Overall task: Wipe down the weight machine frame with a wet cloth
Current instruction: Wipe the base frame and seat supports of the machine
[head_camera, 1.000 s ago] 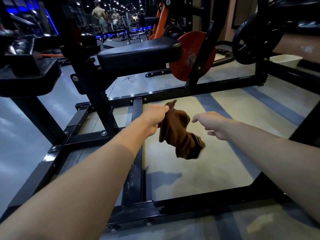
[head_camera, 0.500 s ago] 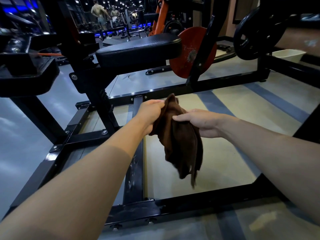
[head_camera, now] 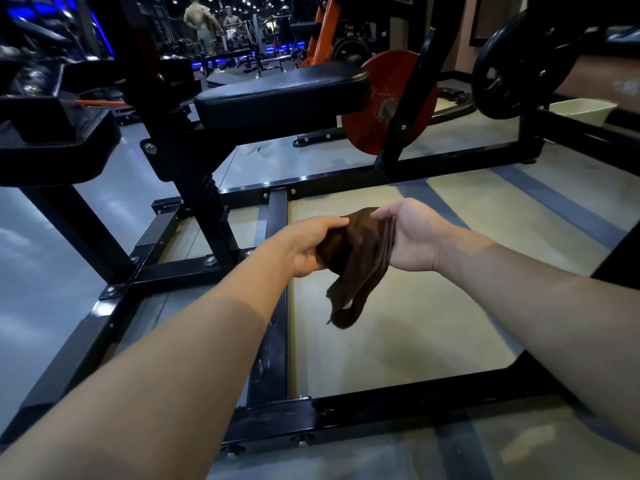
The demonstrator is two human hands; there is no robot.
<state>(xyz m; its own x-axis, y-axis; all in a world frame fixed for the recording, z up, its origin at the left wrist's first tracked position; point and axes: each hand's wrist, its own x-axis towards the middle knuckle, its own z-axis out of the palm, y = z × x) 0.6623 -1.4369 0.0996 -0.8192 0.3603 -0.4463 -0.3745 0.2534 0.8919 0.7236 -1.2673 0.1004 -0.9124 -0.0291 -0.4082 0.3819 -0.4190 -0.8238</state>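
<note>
While both hands are raised over the floor inside the black frame (head_camera: 277,306), the left hand (head_camera: 311,244) and right hand (head_camera: 412,233) each grip the brown cloth (head_camera: 360,258), whose loose end dangles clear of the machine, touching none of it.

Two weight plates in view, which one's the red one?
The red plate mounted just behind the black pad, centre of frame. The other plate, at the upper right, is black.

Orange plate (head_camera: 389,102), white tub (head_camera: 581,110) bkgd.
</note>
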